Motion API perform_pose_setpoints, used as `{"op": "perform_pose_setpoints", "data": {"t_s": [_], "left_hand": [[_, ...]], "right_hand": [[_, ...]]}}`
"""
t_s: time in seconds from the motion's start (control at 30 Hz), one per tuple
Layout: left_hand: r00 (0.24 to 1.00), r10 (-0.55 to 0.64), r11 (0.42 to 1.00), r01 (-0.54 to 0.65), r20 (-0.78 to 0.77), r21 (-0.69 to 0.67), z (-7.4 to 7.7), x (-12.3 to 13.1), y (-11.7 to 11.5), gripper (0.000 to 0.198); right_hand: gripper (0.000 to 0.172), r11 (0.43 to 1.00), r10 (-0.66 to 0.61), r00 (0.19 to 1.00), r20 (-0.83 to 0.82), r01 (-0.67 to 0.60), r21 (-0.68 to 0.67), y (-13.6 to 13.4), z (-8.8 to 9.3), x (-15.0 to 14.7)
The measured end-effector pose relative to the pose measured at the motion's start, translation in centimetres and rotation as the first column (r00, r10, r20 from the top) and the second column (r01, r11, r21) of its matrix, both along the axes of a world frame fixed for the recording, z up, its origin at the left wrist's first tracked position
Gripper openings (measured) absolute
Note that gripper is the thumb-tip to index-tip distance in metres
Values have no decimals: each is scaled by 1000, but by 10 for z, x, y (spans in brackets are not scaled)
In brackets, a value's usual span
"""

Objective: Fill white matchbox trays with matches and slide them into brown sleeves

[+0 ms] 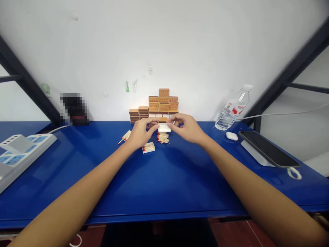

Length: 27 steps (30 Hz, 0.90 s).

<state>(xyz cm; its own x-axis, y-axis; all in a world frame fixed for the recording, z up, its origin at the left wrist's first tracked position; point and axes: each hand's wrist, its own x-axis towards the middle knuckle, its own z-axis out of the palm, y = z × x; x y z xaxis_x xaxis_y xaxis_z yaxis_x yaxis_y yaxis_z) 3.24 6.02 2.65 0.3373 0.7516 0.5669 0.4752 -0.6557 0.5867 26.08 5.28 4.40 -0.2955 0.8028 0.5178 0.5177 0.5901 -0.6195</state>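
A white matchbox tray [164, 128] is pinched at its left end by my left hand [144, 130] and at its right end by my right hand [185, 127]. Just behind it shows an orange matchbox face [162, 119]; I cannot tell whether the two are joined. Under the tray lies a loose pile of red-tipped matches [163, 138]. Nearer to me, below my left hand, sits a white tray of matches [148, 148]. Another match tray [126, 136] with a match sticking out lies to the left, partly covered by that hand.
Matchboxes [163, 99] are stacked against the wall, with lower stacks [138, 112] to their left. On the right stand a water bottle [232, 109], a white earphone case [231, 136] and a phone [268, 148] on a stand. A power strip [28, 151] lies at left.
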Motion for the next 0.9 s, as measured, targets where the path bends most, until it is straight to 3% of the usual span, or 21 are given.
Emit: {"op": "perform_pose_setpoints", "data": {"t_s": [0.1,0.17,0.23,0.27,0.37,0.47,0.57,0.63,0.67,0.7,0.77,0.83,0.9], "left_hand": [[999,-18,1000,17,-34,-25,6,-2,-1,26],[986,-36,999,38,-162,9,16,-9,-2,26],[942,-76,996,84,-327,11,30,-21,-3,25],[919,-89,996,90,-385,-16,38,-28,-4,26],[908,-61,994,17,-414,-108,56,-52,-6,35],[911,-8,990,-51,-411,-132,57,-72,-7,38],[917,30,985,-95,-398,-144,45,-80,-10,41],[886,-2,989,-67,-465,-132,37,-78,-15,45],[861,-29,993,-36,-509,-117,34,-76,-18,47],[833,-49,995,-6,-551,-97,32,-73,-22,49],[780,-85,996,50,-620,-73,29,-68,-27,52],[747,-106,994,83,-657,-66,27,-64,-30,49],[739,-121,993,96,-663,-74,24,-62,-31,38]], "right_hand": [[21,990,-19,999,-38,14,-141,10,5,20],[22,971,-115,993,0,112,-210,20,10,44],[20,929,-293,936,195,327,-173,27,13,71],[18,895,-368,870,330,427,-129,30,14,84],[10,843,-421,782,459,524,-119,34,12,114],[5,816,-424,725,542,565,-117,35,7,124],[4,798,-458,664,591,600,-55,33,8,116],[7,833,-457,686,567,553,2,29,11,99],[11,875,-425,733,531,484,32,25,12,87],[14,923,-354,809,470,384,34,20,12,73],[20,990,-83,926,369,118,-72,9,7,41],[23,988,116,938,328,-74,-137,-4,-2,9],[27,978,204,916,347,-171,-123,-16,-11,-15]]}}
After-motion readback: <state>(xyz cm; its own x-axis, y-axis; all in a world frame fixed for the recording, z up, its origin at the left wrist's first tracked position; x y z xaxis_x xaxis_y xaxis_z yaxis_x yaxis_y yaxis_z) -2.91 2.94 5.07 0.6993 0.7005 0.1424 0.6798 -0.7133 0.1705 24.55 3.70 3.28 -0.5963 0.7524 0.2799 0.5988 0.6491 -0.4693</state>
